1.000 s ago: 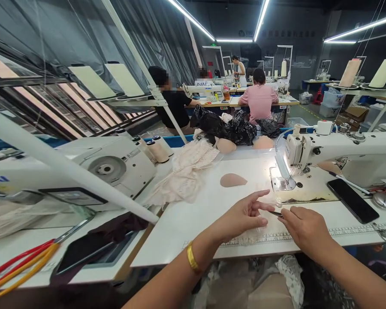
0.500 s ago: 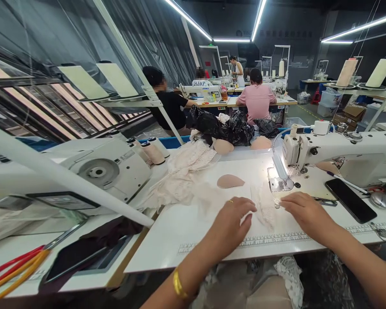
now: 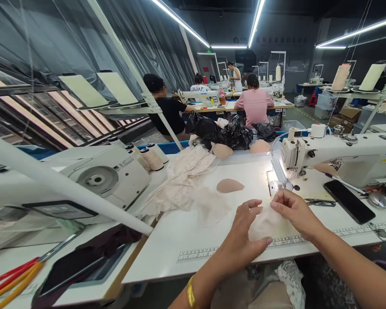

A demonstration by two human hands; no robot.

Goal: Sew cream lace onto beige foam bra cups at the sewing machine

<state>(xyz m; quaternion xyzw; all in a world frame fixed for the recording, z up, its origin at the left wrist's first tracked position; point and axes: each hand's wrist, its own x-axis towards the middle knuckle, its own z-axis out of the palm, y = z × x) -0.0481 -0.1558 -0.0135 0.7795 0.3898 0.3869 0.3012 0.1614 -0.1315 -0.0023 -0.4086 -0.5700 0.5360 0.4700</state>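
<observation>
A piece of sheer off-white fabric (image 3: pixel 263 221) lies at the front of the white sewing table, between my two hands. My right hand (image 3: pixel 294 212) is closed in a pinch at the fabric's upper right edge, just below the presser foot area. At the fabric's left side is my left hand (image 3: pixel 241 238), its thumb spread away from the fingers, the fingertips near or on the cloth; contact is hard to make out. Beyond it lies a beige teardrop-shaped pad (image 3: pixel 230 185). A white sewing machine (image 3: pixel 341 150) stands at the right, its needle area lit.
A heap of cream lace fabric (image 3: pixel 186 171) covers the table's left back. Small snips (image 3: pixel 320 202) and a black phone (image 3: pixel 349 201) lie at right. A printed ruler (image 3: pixel 197 254) runs along the front edge. Black plastic bags (image 3: pixel 218 131) sit behind; people work beyond.
My right hand has moved up and left and now pinches the fabric. My left hand has turned, its thumb spreading toward the front edge. The fabric piece has been shifted and spread out.
</observation>
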